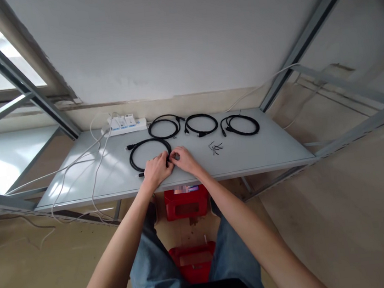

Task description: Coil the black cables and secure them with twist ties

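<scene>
My left hand [157, 167] and my right hand [183, 159] meet at the right side of a coiled black cable [140, 150] lying on the grey shelf [269, 149]. Both hands have their fingers pinched together on the coil where its loops bunch up. Whether a tie sits between the fingers is hidden. A small heap of black twist ties [215, 147] lies just right of my right hand. Three more coiled black cables lie in a row behind: one [163, 128], one [201, 124] and one [240, 125].
A white power strip [127, 123] with white leads [76, 164] trailing left sits at the shelf's back left. Grey metal rack posts [13, 72] frame both sides. Red plastic stools [185, 201] stand under the shelf between my knees.
</scene>
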The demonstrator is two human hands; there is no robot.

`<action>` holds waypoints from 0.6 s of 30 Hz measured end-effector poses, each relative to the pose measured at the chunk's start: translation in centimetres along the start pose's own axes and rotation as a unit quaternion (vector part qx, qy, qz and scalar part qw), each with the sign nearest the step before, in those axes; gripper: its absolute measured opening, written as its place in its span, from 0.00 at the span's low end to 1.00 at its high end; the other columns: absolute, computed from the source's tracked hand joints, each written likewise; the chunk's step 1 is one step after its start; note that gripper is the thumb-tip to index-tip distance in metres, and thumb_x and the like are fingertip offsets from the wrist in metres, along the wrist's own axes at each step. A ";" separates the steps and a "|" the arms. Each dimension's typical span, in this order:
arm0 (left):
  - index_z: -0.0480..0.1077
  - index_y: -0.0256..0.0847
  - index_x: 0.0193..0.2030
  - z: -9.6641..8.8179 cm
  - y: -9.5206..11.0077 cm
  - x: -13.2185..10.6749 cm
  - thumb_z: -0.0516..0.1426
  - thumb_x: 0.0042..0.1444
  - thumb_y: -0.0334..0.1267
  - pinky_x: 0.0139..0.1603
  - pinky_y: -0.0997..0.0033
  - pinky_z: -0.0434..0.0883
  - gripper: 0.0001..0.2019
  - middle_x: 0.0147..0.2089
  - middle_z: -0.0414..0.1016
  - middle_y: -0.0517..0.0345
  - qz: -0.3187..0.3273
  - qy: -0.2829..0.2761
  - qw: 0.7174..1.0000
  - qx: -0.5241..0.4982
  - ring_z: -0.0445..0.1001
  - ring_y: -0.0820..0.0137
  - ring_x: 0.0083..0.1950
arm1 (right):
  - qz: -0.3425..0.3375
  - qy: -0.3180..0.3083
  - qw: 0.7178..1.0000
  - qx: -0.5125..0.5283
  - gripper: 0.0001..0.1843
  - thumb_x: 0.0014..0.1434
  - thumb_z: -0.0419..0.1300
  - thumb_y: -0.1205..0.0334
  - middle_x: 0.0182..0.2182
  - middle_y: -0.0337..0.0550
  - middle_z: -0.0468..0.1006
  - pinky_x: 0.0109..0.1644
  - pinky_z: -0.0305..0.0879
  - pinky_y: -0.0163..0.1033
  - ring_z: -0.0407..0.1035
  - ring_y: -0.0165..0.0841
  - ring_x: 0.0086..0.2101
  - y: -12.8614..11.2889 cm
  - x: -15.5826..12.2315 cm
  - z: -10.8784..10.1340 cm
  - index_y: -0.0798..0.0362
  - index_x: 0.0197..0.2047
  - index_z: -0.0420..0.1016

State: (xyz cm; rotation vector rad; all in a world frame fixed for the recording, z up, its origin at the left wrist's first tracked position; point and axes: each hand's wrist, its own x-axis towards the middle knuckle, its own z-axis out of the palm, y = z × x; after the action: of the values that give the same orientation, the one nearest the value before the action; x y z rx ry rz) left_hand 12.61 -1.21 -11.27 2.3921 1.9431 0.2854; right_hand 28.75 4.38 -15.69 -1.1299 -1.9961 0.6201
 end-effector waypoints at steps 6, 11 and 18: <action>0.69 0.45 0.56 -0.1 -0.4 -0.1 0.54 0.65 0.40 0.44 0.60 0.69 0.13 0.52 0.83 0.48 0.020 -0.008 1.000 -0.001 0.81 0.52 0.51 | -0.001 -0.009 1.000 -0.007 0.06 0.63 0.66 0.70 0.37 0.42 0.79 0.54 0.65 0.42 0.69 0.37 0.42 0.2 -0.1 0.0 0.51 0.35 0.77; 0.69 0.45 0.54 0.5 -1.0 -0.3 0.51 0.70 0.42 0.44 0.61 0.69 0.11 0.52 0.82 0.48 0.029 0.018 0.999 -0.001 0.80 0.53 0.54 | 0.006 -0.030 0.999 -0.012 0.05 0.65 0.65 0.70 0.39 0.42 0.81 0.52 0.64 0.41 0.70 0.37 0.43 0.0 0.0 -0.1 0.51 0.37 0.78; 0.69 0.43 0.55 0.9 -0.8 -0.7 0.46 0.74 0.38 0.49 0.60 0.70 0.12 0.54 0.78 0.44 0.029 0.034 0.999 0.008 0.78 0.55 0.56 | 0.007 -0.034 0.998 -0.047 0.05 0.69 0.62 0.70 0.40 0.42 0.82 0.54 0.61 0.42 0.71 0.38 0.45 -0.3 -0.1 0.0 0.51 0.41 0.77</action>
State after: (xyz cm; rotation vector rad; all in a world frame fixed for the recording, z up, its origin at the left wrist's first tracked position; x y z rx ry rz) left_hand 11.83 -1.59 -12.39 2.4849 1.9119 0.3587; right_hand 28.60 4.15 -15.51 -1.1935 -2.0959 0.5850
